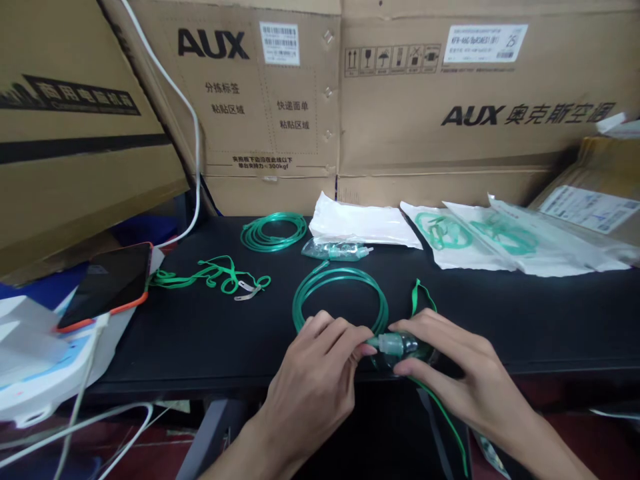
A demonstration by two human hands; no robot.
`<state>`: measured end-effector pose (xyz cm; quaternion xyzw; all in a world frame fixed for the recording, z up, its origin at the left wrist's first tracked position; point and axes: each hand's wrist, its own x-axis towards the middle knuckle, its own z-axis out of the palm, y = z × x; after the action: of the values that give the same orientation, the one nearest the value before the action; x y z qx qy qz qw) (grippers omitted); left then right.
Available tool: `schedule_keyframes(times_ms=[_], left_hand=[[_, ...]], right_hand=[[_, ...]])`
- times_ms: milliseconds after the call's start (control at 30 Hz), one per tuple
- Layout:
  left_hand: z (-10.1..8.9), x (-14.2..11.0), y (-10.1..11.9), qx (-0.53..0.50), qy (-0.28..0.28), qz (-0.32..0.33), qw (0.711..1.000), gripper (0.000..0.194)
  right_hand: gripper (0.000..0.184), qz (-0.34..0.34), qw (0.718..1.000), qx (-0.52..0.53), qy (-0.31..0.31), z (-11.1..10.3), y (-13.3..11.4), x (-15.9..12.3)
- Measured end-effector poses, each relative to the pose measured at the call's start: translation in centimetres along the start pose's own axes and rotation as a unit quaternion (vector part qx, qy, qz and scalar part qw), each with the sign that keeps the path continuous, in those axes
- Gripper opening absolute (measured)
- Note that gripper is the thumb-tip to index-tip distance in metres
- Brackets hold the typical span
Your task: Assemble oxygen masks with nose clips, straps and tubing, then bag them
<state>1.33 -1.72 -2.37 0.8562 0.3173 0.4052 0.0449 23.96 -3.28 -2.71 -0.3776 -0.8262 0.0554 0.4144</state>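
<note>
My left hand (pixel 317 363) pinches the end of a coiled green tube (pixel 340 293) at the front edge of the black table (pixel 525 313). My right hand (pixel 445 363) grips a clear green mask (pixel 400 347) by its connector, right where the tube end meets it. A green strap (pixel 419 297) runs from the mask under my right hand and hangs over the table edge.
A second green tube coil (pixel 273 232), a loose green strap (pixel 215 277), a clear mask (pixel 335 250) and white sealed packets (pixel 500 243) lie further back. A phone (pixel 107 283) rests at left. Cardboard boxes (pixel 425 100) form a wall behind.
</note>
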Motion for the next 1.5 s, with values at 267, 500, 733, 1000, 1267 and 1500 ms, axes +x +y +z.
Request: schedule_keyframes(times_ms=[267,500,733,1000,1267,1500], left_hand=[[0.0,0.1,-0.1,-0.021,-0.011,-0.009,1.0,0.025],[-0.4,0.4,-0.1,-0.055,-0.001,-0.021,0.998,0.021],[-1.2,0.6,-0.4,-0.139,-0.045,-0.099,0.984,0.012],[-2.1,1.0,0.0,-0.169,-0.099,-0.138,0.971,0.015],[-2.1,0.9,-0.1,-0.185,-0.121,-0.159,0.962,0.015],[-1.8,1.0,0.1,-0.183,-0.101,-0.143,0.967,0.015]], right_hand=[[0.025,-0.009,1.0,0.008,-0.008,0.0,-0.1,0.3],[0.027,-0.016,1.0,0.013,-0.001,0.1,-0.2,0.5],[0.034,-0.038,0.999,0.001,0.019,0.1,-0.3,0.6],[0.039,-0.079,0.996,-0.037,0.031,0.3,0.1,-0.3],[0.04,-0.088,0.996,-0.016,0.029,0.4,0.3,-0.3],[0.046,-0.08,0.997,0.006,0.019,0.5,0.5,-0.4]])
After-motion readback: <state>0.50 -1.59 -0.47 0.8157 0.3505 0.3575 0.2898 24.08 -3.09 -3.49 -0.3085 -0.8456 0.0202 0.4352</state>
